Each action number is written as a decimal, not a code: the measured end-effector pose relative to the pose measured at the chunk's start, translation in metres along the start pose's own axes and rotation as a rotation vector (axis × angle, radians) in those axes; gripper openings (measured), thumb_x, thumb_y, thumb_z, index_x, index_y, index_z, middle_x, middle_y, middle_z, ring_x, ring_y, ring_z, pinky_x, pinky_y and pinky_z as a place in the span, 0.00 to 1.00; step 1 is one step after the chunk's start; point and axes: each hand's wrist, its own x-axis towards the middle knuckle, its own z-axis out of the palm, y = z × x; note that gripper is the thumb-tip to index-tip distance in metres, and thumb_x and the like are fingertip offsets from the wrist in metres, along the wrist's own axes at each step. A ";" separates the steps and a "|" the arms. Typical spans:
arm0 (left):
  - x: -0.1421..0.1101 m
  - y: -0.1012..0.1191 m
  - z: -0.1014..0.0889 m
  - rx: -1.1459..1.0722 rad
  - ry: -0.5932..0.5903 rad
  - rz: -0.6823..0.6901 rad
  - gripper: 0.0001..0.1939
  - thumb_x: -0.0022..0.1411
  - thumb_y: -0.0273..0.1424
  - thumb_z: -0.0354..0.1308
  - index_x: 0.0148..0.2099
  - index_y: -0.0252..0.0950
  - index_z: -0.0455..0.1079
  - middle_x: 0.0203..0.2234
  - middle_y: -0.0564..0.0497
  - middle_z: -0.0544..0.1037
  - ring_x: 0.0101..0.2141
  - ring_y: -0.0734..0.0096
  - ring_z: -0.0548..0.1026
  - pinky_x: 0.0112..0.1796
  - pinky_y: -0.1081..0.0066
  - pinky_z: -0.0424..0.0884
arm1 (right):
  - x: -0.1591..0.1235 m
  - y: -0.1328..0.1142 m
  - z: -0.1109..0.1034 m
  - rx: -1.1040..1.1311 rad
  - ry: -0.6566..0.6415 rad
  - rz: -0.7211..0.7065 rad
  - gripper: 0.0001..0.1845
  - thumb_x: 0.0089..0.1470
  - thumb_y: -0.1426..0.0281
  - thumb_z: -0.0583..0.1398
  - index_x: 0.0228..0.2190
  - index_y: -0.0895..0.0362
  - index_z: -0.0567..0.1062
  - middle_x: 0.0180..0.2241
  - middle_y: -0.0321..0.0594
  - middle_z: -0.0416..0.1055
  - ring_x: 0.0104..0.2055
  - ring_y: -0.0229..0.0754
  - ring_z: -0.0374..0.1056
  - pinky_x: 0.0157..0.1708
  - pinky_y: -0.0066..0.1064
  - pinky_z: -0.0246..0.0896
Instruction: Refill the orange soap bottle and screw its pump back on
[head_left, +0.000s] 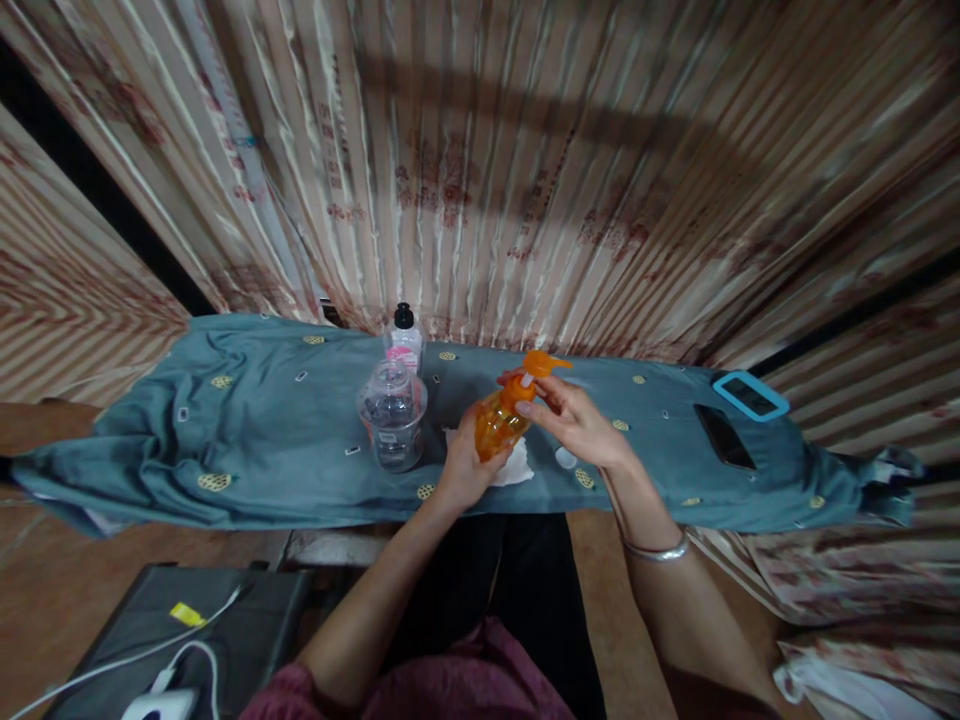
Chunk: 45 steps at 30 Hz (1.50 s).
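Note:
An amber see-through pump bottle (495, 428) with an orange pump head (541, 364) is held tilted above the cloth-covered table. My left hand (469, 465) wraps round the bottle's body. With its fingers closed on the orange collar (517, 388), my right hand (574, 418) grips just under the pump head. A crumpled white tissue (516, 466) lies beneath the bottle, partly hidden by my left hand. Close to my right wrist sits a small round whitish cap-like piece (565, 458).
Left of my hands stand a clear plastic container (395, 430) and a clear bottle with a black cap (403, 318). A dark phone (724, 436) and a blue-framed device (751, 395) lie on the right of the green cloth (285, 450). Curtains (465, 200) hang behind.

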 end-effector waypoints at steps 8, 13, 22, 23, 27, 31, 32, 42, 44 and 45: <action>-0.001 -0.004 -0.002 0.051 0.004 -0.009 0.39 0.55 0.31 0.70 0.65 0.36 0.59 0.61 0.36 0.73 0.61 0.49 0.74 0.64 0.46 0.68 | 0.000 0.003 0.000 -0.002 -0.016 0.020 0.21 0.57 0.56 0.67 0.50 0.49 0.79 0.54 0.38 0.79 0.58 0.51 0.74 0.61 0.43 0.64; -0.001 -0.001 0.000 0.042 0.013 0.015 0.37 0.56 0.29 0.69 0.65 0.37 0.60 0.60 0.38 0.74 0.60 0.51 0.75 0.63 0.48 0.69 | -0.005 0.009 0.012 -0.029 0.119 -0.006 0.17 0.59 0.56 0.65 0.46 0.50 0.78 0.50 0.40 0.80 0.56 0.50 0.74 0.59 0.42 0.64; -0.001 -0.008 0.002 0.034 0.004 0.020 0.39 0.55 0.30 0.69 0.66 0.36 0.57 0.61 0.37 0.74 0.60 0.48 0.75 0.63 0.46 0.70 | -0.016 0.017 0.056 -0.147 0.588 0.049 0.21 0.56 0.56 0.66 0.49 0.50 0.74 0.51 0.44 0.79 0.56 0.53 0.74 0.62 0.48 0.63; -0.001 -0.009 0.002 0.046 0.011 0.029 0.40 0.54 0.30 0.69 0.66 0.37 0.58 0.61 0.37 0.74 0.60 0.48 0.75 0.63 0.46 0.69 | -0.016 0.017 0.061 -0.155 0.633 0.053 0.22 0.56 0.55 0.66 0.49 0.50 0.73 0.51 0.45 0.79 0.56 0.54 0.74 0.62 0.49 0.63; -0.001 -0.013 0.000 0.060 0.014 0.054 0.38 0.56 0.31 0.69 0.66 0.39 0.59 0.61 0.39 0.73 0.61 0.50 0.74 0.64 0.48 0.68 | -0.015 0.017 0.073 -0.169 0.714 0.034 0.22 0.58 0.53 0.64 0.49 0.50 0.73 0.51 0.47 0.78 0.55 0.53 0.74 0.61 0.49 0.64; 0.000 -0.010 -0.001 0.056 0.016 0.053 0.39 0.55 0.31 0.69 0.66 0.37 0.58 0.60 0.38 0.74 0.60 0.50 0.76 0.63 0.48 0.70 | -0.014 0.018 0.069 -0.120 0.647 0.041 0.24 0.56 0.53 0.66 0.50 0.50 0.73 0.52 0.46 0.78 0.57 0.52 0.73 0.63 0.48 0.63; 0.000 -0.008 -0.001 0.053 0.009 0.047 0.39 0.55 0.31 0.69 0.66 0.37 0.58 0.60 0.38 0.75 0.59 0.49 0.76 0.62 0.47 0.71 | -0.014 0.018 0.065 -0.083 0.607 0.039 0.26 0.55 0.54 0.68 0.51 0.51 0.71 0.54 0.46 0.77 0.59 0.52 0.72 0.65 0.47 0.61; 0.002 0.002 0.002 -0.026 -0.008 0.034 0.36 0.56 0.30 0.68 0.64 0.37 0.59 0.60 0.38 0.74 0.58 0.52 0.77 0.62 0.49 0.71 | -0.010 0.007 0.020 -0.015 0.130 0.036 0.19 0.61 0.55 0.62 0.48 0.52 0.75 0.59 0.47 0.75 0.62 0.52 0.69 0.65 0.47 0.58; 0.002 -0.001 0.002 -0.014 -0.010 0.035 0.36 0.56 0.30 0.67 0.65 0.38 0.59 0.59 0.39 0.75 0.57 0.52 0.77 0.61 0.49 0.72 | -0.009 0.007 0.031 0.000 0.264 0.006 0.17 0.59 0.57 0.63 0.46 0.52 0.75 0.54 0.46 0.77 0.58 0.51 0.72 0.61 0.45 0.62; 0.002 -0.003 0.002 0.002 -0.008 0.040 0.37 0.56 0.29 0.67 0.65 0.38 0.59 0.58 0.39 0.75 0.57 0.52 0.78 0.61 0.49 0.73 | -0.009 0.008 0.039 -0.002 0.367 -0.004 0.17 0.58 0.58 0.64 0.45 0.52 0.74 0.51 0.46 0.78 0.55 0.50 0.73 0.59 0.44 0.63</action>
